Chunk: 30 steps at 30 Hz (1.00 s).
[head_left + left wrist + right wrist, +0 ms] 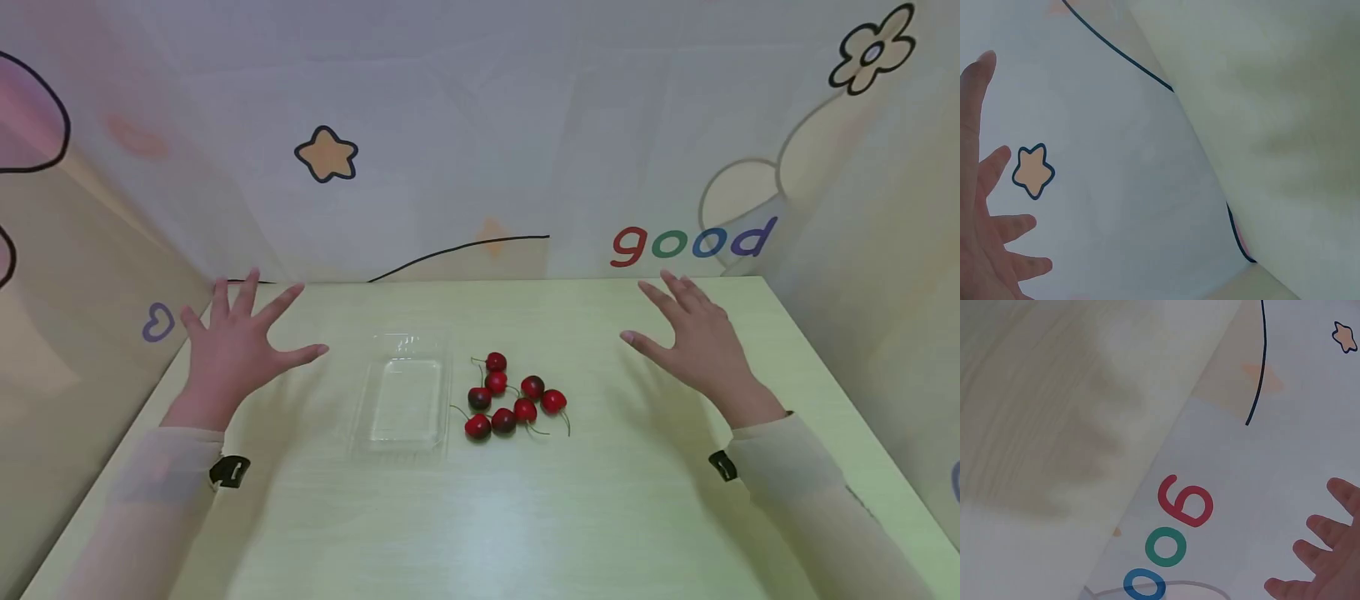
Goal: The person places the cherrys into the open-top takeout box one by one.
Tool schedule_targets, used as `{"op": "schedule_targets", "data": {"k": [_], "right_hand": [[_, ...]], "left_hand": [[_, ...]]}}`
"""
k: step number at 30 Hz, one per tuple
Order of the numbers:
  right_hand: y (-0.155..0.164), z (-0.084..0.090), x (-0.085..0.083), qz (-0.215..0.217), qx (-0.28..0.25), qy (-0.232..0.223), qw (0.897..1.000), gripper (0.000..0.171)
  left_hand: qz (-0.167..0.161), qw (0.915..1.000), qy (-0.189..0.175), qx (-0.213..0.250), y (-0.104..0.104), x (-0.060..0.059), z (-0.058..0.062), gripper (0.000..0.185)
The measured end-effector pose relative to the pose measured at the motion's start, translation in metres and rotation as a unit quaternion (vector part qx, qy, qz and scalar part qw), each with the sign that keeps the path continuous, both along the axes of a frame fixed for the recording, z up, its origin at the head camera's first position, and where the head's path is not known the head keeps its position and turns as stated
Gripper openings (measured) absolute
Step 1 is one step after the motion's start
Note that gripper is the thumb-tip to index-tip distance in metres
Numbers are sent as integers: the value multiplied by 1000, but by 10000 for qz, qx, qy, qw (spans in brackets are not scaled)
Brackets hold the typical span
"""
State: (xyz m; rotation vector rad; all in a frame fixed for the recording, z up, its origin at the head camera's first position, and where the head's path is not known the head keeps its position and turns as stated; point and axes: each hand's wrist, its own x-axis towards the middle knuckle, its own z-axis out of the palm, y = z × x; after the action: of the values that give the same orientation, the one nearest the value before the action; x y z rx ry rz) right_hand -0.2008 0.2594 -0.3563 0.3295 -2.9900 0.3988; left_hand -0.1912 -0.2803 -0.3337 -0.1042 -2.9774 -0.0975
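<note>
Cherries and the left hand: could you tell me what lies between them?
In the head view, a clear tray lies between the cherries and the left hand.

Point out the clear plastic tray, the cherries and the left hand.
clear plastic tray (406,398), head view, on its flat bottom.
cherries (504,421), head view, on one cherry at the front of the cluster.
left hand (228,354), head view, on its back.
</note>
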Motion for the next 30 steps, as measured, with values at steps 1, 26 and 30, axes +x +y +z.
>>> {"op": "schedule_targets", "data": {"k": [1,26,30], "right_hand": [[0,-2,2,17,-81,100,9999,82],[-12,-21,27,56,-1226,219,9922,58],[-13,-25,29,101,-1281,78,9917,56]], "left_hand": [[-7,10000,20,29,0,1,-2,91],[-115,9969,-17,782,-4,26,-30,69],[-99,9929,-217,1166,-2,29,-33,65]]}}
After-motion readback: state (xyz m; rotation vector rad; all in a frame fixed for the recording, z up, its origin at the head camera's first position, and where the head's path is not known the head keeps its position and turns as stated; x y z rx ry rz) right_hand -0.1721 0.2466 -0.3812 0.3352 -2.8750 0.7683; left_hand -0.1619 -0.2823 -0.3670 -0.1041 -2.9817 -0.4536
